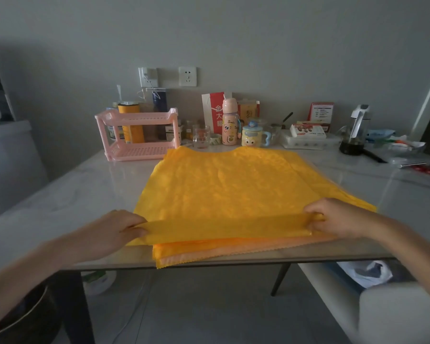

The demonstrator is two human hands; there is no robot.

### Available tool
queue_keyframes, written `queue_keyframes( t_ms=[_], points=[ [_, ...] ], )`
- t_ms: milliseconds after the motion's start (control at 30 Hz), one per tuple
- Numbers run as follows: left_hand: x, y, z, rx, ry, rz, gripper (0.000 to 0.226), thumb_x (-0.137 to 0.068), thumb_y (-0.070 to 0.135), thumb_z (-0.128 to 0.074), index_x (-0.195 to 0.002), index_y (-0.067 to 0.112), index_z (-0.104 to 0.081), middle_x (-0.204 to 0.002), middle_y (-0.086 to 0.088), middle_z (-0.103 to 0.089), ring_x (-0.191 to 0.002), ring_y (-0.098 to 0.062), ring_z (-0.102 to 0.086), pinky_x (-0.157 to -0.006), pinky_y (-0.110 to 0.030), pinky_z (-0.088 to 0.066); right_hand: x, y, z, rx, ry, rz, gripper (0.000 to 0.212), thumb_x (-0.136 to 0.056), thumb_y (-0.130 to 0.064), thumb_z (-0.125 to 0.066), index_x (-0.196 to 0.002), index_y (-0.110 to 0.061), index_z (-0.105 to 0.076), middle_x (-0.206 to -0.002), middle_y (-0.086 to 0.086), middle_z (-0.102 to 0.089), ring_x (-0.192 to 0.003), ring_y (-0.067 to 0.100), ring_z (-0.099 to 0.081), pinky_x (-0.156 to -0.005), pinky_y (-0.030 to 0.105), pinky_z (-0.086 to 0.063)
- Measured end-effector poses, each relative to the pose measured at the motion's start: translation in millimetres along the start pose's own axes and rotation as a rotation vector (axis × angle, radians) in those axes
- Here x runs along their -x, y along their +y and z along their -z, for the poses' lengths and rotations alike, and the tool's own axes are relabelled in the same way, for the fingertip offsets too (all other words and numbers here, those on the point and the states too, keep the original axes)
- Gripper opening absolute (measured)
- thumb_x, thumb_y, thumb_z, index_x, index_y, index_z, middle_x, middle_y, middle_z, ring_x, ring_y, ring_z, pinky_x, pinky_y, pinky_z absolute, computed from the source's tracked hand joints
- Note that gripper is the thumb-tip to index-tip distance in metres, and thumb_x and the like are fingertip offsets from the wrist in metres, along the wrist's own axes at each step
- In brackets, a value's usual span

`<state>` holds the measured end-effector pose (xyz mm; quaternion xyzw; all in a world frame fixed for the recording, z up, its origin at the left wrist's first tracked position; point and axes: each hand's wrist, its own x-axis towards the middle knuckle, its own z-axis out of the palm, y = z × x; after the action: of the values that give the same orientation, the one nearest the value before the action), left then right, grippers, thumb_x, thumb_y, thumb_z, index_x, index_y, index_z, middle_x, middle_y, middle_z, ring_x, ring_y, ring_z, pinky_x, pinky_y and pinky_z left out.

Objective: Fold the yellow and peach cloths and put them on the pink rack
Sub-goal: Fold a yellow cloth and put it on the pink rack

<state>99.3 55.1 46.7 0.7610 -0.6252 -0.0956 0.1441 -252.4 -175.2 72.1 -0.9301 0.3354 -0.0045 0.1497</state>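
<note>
Yellow cloth (233,189) lies spread flat mid-table (60,194), on top of the peach cloth (233,252), whose edge shows at the near table edge. Left hand (114,232) pinches the yellow cloth's near left edge; right hand (338,217) pinches the near right edge. The strip between them is lifted and turned over.

Pink rack (139,132), two tiers, stands far left, just beyond the cloth's far left corner. A yellow canister (132,122) stands behind the rack. Along the cloth's far edge, close by: a glass cup (201,136), a pink bottle (229,122) and a cartoon mug (252,136). Red-handled scissors (427,168) lie far right.
</note>
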Motion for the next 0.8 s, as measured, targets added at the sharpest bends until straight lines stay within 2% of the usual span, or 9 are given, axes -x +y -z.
queue_keyframes(
  t_ms=[100,200,267,367,433,500,567,700,800],
  points=[
    [-14,-2,11,-0.032,0.036,0.054,0.041,-0.089,0.039,-0.045,-0.069,0.005,-0.056,-0.060,0.005,-0.050,-0.056,-0.006,-0.047,-0.057,-0.020,-0.034,-13,19,10,0.037,0.039,-0.097,0.024,-0.087,-0.026,-0.063,-0.068,-0.022,-0.048,-0.067,-0.012,-0.043,-0.061,0.002,-0.041,-0.057,0.022,-0.031],
    [-47,-4,2,-0.117,0.244,0.162,0.032,-0.095,0.024,-0.046,-0.082,-0.002,-0.060,-0.078,-0.016,-0.063,-0.073,-0.024,-0.058,-0.066,-0.032,-0.041,-38,26,12,0.050,0.235,-0.192,0.016,-0.086,-0.032,-0.064,-0.093,-0.017,-0.062,-0.086,-0.003,-0.061,-0.079,0.014,-0.057,-0.067,0.031,-0.043],
    [-62,-1,-8,-0.224,0.312,0.209,0.026,-0.095,0.021,-0.043,-0.092,0.002,-0.061,-0.088,-0.013,-0.064,-0.080,-0.026,-0.060,-0.071,-0.035,-0.048,-55,26,6,0.063,0.332,-0.246,0.030,-0.087,-0.031,-0.063,-0.110,-0.011,-0.063,-0.103,0.007,-0.065,-0.085,0.019,-0.060,-0.066,0.031,-0.045],
    [-77,3,-17,-0.437,0.266,0.263,0.025,-0.093,0.025,-0.042,-0.103,0.012,-0.061,-0.100,-0.002,-0.062,-0.090,-0.019,-0.059,-0.078,-0.030,-0.047,-72,29,-5,0.107,0.311,-0.321,0.033,-0.089,-0.029,-0.061,-0.116,-0.010,-0.059,-0.107,0.007,-0.064,-0.083,0.017,-0.058,-0.058,0.024,-0.042],
    [-79,8,-23,-0.562,0.231,0.313,0.027,-0.091,0.024,-0.047,-0.115,0.015,-0.055,-0.112,-0.001,-0.057,-0.102,-0.019,-0.055,-0.087,-0.030,-0.043,-76,27,-12,0.264,0.261,-0.367,0.038,-0.090,-0.025,-0.058,-0.125,-0.011,-0.051,-0.121,0.007,-0.056,-0.101,0.019,-0.055,-0.074,0.027,-0.048],
    [-85,8,-27,-0.582,0.367,0.280,0.046,-0.082,0.018,-0.062,-0.126,0.011,-0.049,-0.123,-0.007,-0.054,-0.113,-0.027,-0.053,-0.094,-0.041,-0.041,-80,16,-17,0.458,0.359,-0.336,0.043,-0.092,-0.020,-0.054,-0.132,-0.012,-0.041,-0.132,0.007,-0.046,-0.120,0.024,-0.045,-0.097,0.035,-0.040],
    [-91,21,-32,-0.420,0.547,0.103,0.052,-0.076,0.011,-0.071,-0.125,0.007,-0.054,-0.125,-0.013,-0.056,-0.116,-0.035,-0.053,-0.097,-0.050,-0.042,-85,-13,-22,0.394,0.494,-0.189,0.042,-0.093,-0.017,-0.049,-0.134,-0.012,-0.041,-0.136,0.007,-0.044,-0.125,0.025,-0.042,-0.103,0.035,-0.034],
    [-112,73,-45,-0.082,0.349,-0.021,0.044,-0.099,0.028,-0.035,-0.142,0.018,-0.032,-0.149,0.002,-0.031,-0.140,-0.015,-0.022,-0.113,-0.031,-0.017,-105,-91,-39,0.036,0.382,0.153,0.039,-0.099,-0.020,-0.039,-0.137,-0.013,-0.041,-0.140,0.005,-0.045,-0.129,0.021,-0.040,-0.105,0.032,-0.032],
    [-119,73,-64,-0.134,0.102,0.072,0.047,-0.102,0.029,-0.021,-0.147,0.019,-0.017,-0.156,0.002,-0.010,-0.144,-0.014,-0.004,-0.117,-0.036,-0.005,-117,-114,-62,-0.021,0.152,0.166,0.044,-0.101,-0.025,-0.033,-0.142,-0.011,-0.033,-0.146,0.008,-0.037,-0.135,0.024,-0.034,-0.109,0.035,-0.029]
  ],
)
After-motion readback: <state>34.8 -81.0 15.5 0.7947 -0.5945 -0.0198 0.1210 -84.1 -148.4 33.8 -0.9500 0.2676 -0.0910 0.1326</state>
